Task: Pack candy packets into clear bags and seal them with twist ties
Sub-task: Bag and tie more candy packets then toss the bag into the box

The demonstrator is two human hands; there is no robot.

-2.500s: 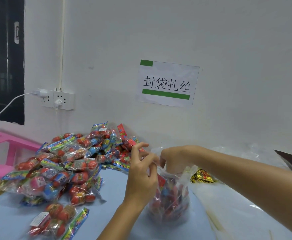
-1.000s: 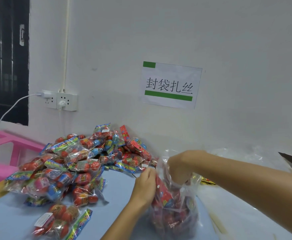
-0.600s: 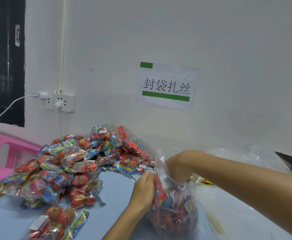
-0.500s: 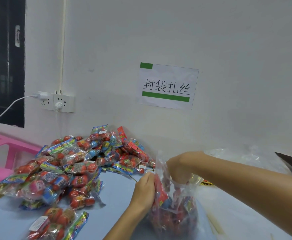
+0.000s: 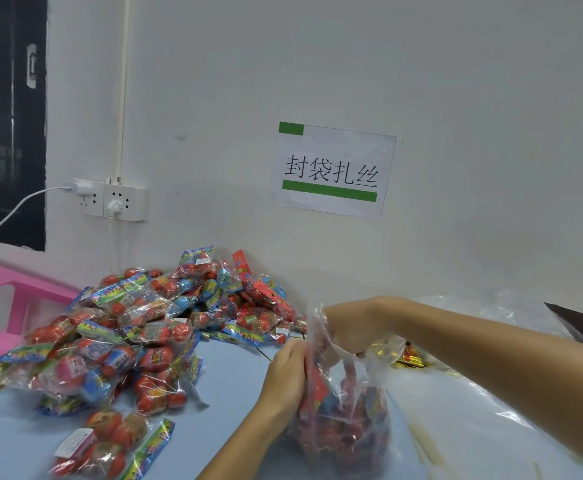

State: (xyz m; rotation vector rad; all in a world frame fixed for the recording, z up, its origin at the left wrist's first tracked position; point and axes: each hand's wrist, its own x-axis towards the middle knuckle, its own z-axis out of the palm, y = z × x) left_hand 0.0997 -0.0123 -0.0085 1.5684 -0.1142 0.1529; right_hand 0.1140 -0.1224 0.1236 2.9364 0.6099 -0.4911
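Observation:
A clear bag (image 5: 349,420) full of red and blue candy packets stands on the light blue table (image 5: 224,386) in front of me. My left hand (image 5: 285,375) grips the bag's left edge near its mouth. My right hand (image 5: 347,329) reaches into the open top of the bag, its fingers curled inside the plastic; what they hold is hidden. A big heap of candy packets (image 5: 144,327) lies to the left, with one loose packet (image 5: 106,445) at the near left.
Gold twist ties (image 5: 404,358) lie behind the bag to the right. Clear empty bags (image 5: 473,410) cover the table's right side. A pink stool (image 5: 3,299) stands at the far left. A wall socket (image 5: 110,202) and a paper sign (image 5: 335,171) hang on the wall.
Both hands dropped from pinching the bag's top. The left hand now grips the bag's side, and the right hand has gone into the open mouth. The bag sits a little further right.

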